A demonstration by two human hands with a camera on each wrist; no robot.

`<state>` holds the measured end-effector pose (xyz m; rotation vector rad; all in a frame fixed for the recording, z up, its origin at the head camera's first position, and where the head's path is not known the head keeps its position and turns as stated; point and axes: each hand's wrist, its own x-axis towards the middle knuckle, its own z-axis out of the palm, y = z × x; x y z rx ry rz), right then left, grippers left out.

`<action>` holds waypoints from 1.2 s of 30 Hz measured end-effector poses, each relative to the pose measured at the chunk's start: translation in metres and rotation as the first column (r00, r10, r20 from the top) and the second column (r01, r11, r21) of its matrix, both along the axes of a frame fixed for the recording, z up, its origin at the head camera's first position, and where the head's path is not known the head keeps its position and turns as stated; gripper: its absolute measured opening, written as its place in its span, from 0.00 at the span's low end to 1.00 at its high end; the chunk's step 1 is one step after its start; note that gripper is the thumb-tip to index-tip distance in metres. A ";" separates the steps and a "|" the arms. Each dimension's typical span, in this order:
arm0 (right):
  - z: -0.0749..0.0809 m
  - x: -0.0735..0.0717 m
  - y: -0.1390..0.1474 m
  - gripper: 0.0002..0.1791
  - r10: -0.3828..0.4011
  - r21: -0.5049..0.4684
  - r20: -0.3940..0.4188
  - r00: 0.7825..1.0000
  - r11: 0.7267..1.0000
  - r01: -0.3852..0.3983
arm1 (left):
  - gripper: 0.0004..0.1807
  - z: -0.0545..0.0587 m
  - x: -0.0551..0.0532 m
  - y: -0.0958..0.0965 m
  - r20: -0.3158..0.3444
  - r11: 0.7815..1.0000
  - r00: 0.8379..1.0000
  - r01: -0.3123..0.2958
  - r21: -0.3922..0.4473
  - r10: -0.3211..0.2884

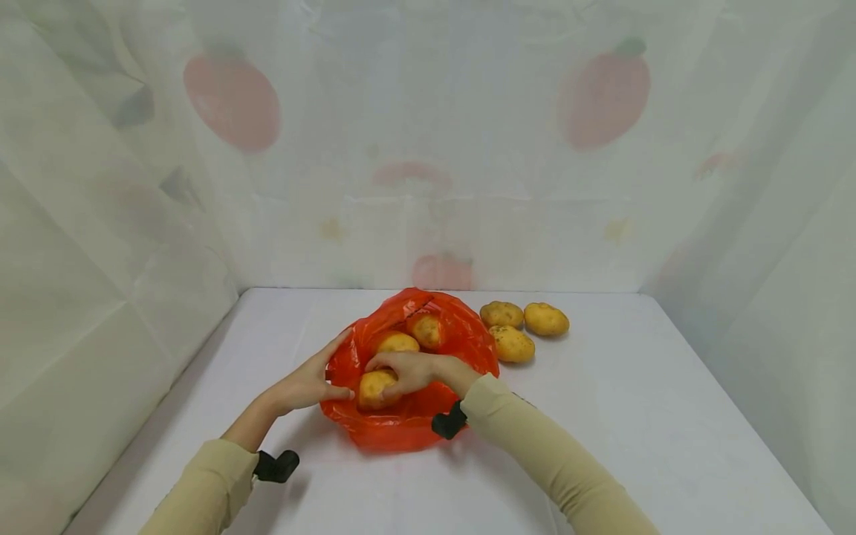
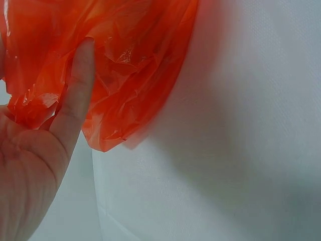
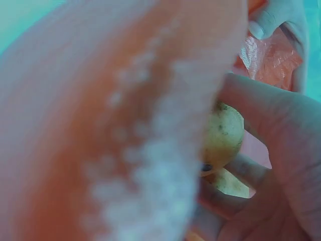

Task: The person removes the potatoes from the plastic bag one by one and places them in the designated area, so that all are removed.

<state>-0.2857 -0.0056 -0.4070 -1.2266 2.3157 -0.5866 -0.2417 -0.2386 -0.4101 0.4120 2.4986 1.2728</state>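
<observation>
A red plastic bag (image 1: 374, 431) stands with its mouth wide, several potatoes inside. My left hand (image 1: 304, 385) rests against the bag's left rim, thumb and fingers spread apart and fairly straight. In the left wrist view its thumb (image 2: 80, 80) lies along the crinkled film. Reaching into the bag, my right hand (image 1: 411, 371) holds a potato (image 1: 376, 389) near the front left wall. Behind it in the bag lie another potato (image 1: 397, 342) and one further back (image 1: 426, 331). The right wrist view shows fingers around a potato (image 3: 223, 133), much of it hidden by blurred red film.
Right of the bag, three potatoes lie grouped on the white table (image 1: 635, 416): one at the back (image 1: 501, 314), one to the right (image 1: 547, 319) and one in front (image 1: 512, 344). Pale printed curtains (image 1: 428, 111) enclose the table's back and sides.
</observation>
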 end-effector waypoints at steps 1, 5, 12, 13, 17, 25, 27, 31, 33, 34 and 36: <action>0.000 0.000 0.000 0.26 0.000 -0.002 -0.005 1.000 1.000 0.000 | 0.56 0.000 0.000 0.000 0.000 1.000 1.000 0.002 0.003 -0.002; 0.000 -0.002 0.003 0.28 -0.001 -0.010 -0.024 1.000 1.000 0.001 | 0.56 -0.001 0.000 0.000 0.002 1.000 1.000 0.002 0.012 -0.002; 0.008 -0.004 0.012 0.28 -0.012 -0.043 -0.027 1.000 0.999 0.011 | 0.56 0.001 0.001 0.000 0.011 1.000 1.000 0.004 0.018 -0.004; 0.009 -0.004 0.014 0.28 -0.018 -0.044 -0.026 0.999 0.999 0.017 | 0.56 0.001 0.001 0.000 0.010 1.000 1.000 0.006 0.015 -0.007; 0.014 -0.004 0.019 0.28 -0.041 -0.050 -0.012 0.999 0.998 0.040 | 0.56 0.000 0.000 -0.001 0.017 1.000 1.000 0.003 0.007 -0.003; 0.024 -0.005 0.030 0.27 -0.034 -0.114 -0.027 0.999 0.993 0.031 | 0.55 -0.001 0.001 -0.001 0.001 1.000 1.000 0.004 0.009 -0.004; 0.025 -0.004 0.033 0.28 -0.032 -0.125 -0.037 0.999 0.992 0.028 | 0.55 0.000 0.001 -0.001 0.005 1.000 1.000 0.001 0.010 -0.001; 0.028 -0.004 0.040 0.29 -0.032 -0.142 -0.069 0.997 0.990 0.022 | 0.56 0.001 0.003 0.000 0.006 1.000 1.000 -0.001 0.020 0.001; 0.030 -0.002 0.044 0.30 -0.037 -0.149 -0.084 0.996 0.989 0.024 | 0.56 0.001 0.003 0.000 0.001 1.000 1.000 0.002 0.027 -0.002; 0.031 -0.002 0.046 0.30 -0.036 -0.152 -0.099 0.994 0.988 0.021 | 0.56 0.001 0.003 0.000 -0.003 1.000 1.000 0.003 0.028 -0.003; 0.033 -0.001 0.050 0.31 -0.031 -0.166 -0.123 0.992 0.986 0.010 | 0.56 0.001 0.003 0.000 -0.012 1.000 1.000 0.007 0.028 -0.007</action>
